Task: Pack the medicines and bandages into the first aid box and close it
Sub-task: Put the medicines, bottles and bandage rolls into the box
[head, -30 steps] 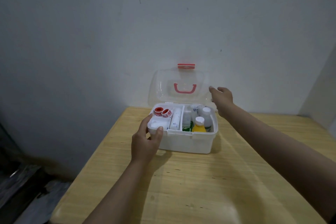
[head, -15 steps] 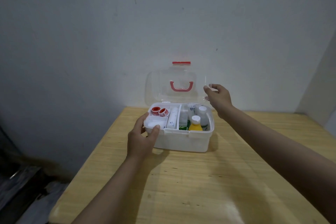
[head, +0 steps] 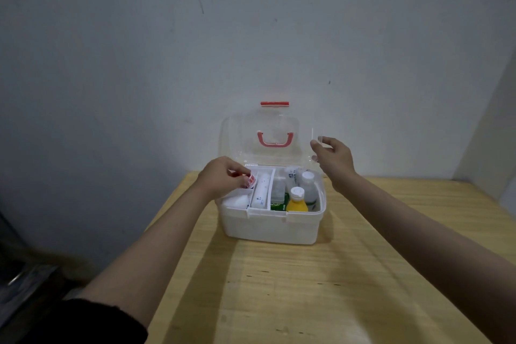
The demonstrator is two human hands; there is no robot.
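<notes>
The right hand (head: pixel 333 160) pinched the clear lid (head: pixel 262 138) at its 3 o'clock edge, while the left hand (head: pixel 220 177), fingers curled, reached into the first aid box (head: pixel 272 227) at its 10 o'clock corner.

White plastic first aid box (head: pixel 272 227) sits on pale wooden table (head: pixel 321 288), clear lid (head: pixel 240 139) w/ red handle (head: pixel 275 140) upright. Right hand (head: pixel 332 160) pinches lid's right edge. Left hand (head: pixel 222 176) over far-left compartment, fingers at red-white tape roll (head: pixel 251 180). Yellow bottle (head: pixel 296 201) near right.

Both bare arms stretch forward. The left hand (head: pixel 223 176) curls palm down, fingers bunched. Farther right, the right hand (head: pixel 333 158) is raised, its fingers pinched together.
</notes>
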